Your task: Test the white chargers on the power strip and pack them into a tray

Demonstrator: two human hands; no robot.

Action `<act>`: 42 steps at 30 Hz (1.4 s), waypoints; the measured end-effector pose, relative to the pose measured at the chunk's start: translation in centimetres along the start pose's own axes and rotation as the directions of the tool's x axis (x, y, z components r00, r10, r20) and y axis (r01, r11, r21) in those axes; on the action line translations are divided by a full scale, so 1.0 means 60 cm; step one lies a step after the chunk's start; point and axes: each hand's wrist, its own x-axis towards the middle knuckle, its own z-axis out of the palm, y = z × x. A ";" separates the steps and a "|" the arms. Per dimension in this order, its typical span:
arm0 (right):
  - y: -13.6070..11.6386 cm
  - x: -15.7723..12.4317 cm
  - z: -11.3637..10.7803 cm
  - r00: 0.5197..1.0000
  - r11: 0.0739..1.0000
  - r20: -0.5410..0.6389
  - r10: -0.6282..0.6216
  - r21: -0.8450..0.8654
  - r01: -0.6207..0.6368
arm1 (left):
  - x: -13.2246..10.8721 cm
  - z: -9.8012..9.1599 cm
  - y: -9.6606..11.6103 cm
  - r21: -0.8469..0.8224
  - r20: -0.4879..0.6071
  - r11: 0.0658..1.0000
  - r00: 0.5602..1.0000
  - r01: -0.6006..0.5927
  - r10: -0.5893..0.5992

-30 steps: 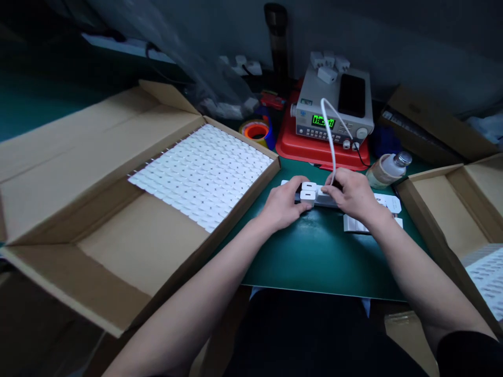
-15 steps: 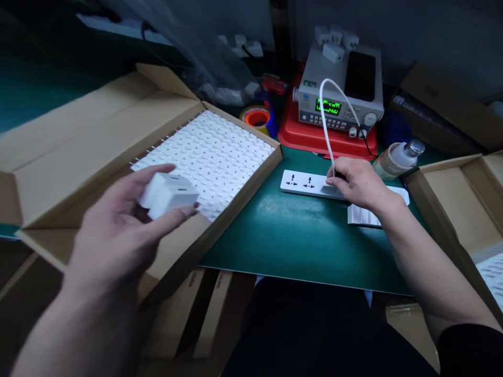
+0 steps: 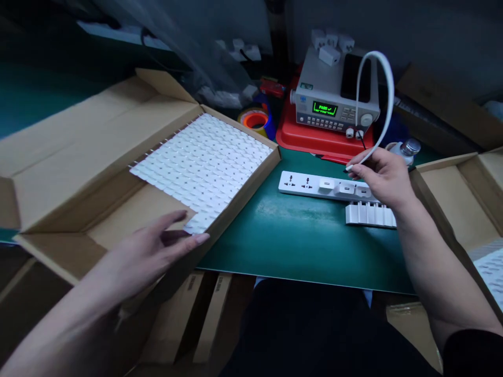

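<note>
My left hand (image 3: 157, 246) reaches into the big cardboard box (image 3: 78, 157) at the near corner of a flat layer of white chargers (image 3: 208, 159). Its thumb and fingers close around a white charger (image 3: 194, 226) at that corner. My right hand (image 3: 379, 175) hovers over the right end of a white power strip (image 3: 304, 184) and pinches the end of a white cable (image 3: 387, 89) that loops up and back down. Two or three chargers (image 3: 346, 188) sit plugged in the strip. The tester (image 3: 334, 104) behind shows a green PASS.
A row of white chargers (image 3: 369, 214) lies on the green mat (image 3: 298, 241) in front of the strip. The tester stands on a red tray (image 3: 314, 141), with a tape roll (image 3: 255, 120) to its left and a bottle (image 3: 408, 148) to its right. Another cardboard box (image 3: 463, 204) stands at the right.
My left hand pulled two chargers off the strip, carried them left and lowered to the box's charger layer. My right hand lifted the cable end off the strip. The display now reads PASS.
</note>
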 end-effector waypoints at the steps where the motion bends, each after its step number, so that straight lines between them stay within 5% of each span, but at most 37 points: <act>1: 0.002 -0.005 -0.008 1.000 1.000 -0.012 0.013 0.005 -0.013 | -0.005 -0.002 0.014 0.062 -0.052 0.997 0.998 0.037 -0.034; 3: 0.005 -0.016 -0.017 1.000 0.998 0.026 0.000 -0.069 0.002 | -0.010 0.009 0.054 0.078 -0.170 0.996 0.985 0.052 -0.039; 5: 0.008 -0.025 -0.015 0.994 0.976 0.098 -0.045 -0.208 0.065 | -0.009 0.043 0.109 -0.030 -0.199 0.994 0.975 -0.107 0.099; 9: 0.011 -0.037 0.003 0.975 0.884 0.185 -0.123 -0.425 0.193 | 0.004 0.154 0.249 -0.113 0.011 0.878 0.883 -0.465 0.469; 14: 0.012 -0.039 0.010 0.970 0.853 0.214 -0.117 -0.479 0.208 | 0.034 0.277 0.393 0.043 0.210 0.815 0.803 -0.578 0.558; 17: 0.013 -0.040 0.010 0.973 0.859 0.204 -0.109 -0.474 0.195 | 0.052 0.317 0.425 0.071 0.223 0.798 0.789 -0.599 0.572; 20: 0.015 -0.041 0.010 0.974 0.863 0.197 -0.111 -0.467 0.192 | 0.056 0.334 0.413 0.007 0.165 0.803 0.792 -0.596 0.587; 27: 0.024 -0.043 0.009 0.966 0.866 0.200 -0.162 -0.441 0.237 | 0.009 0.290 0.289 -0.316 -0.075 0.687 0.739 -0.655 0.670; 33: 0.030 -0.042 0.015 0.964 0.869 0.171 -0.204 -0.421 0.258 | 0.063 0.175 0.216 -0.041 -0.161 0.717 0.712 -0.696 0.683; 37: 0.031 -0.040 0.010 0.979 0.914 0.113 -0.172 -0.352 0.201 | 0.142 0.120 0.234 0.214 0.031 0.678 0.698 -0.703 0.715; 42: 0.037 -0.048 -0.035 0.999 0.998 -0.051 0.015 -0.061 -0.018 | 0.204 0.098 0.300 0.281 0.343 0.556 0.622 -0.783 0.704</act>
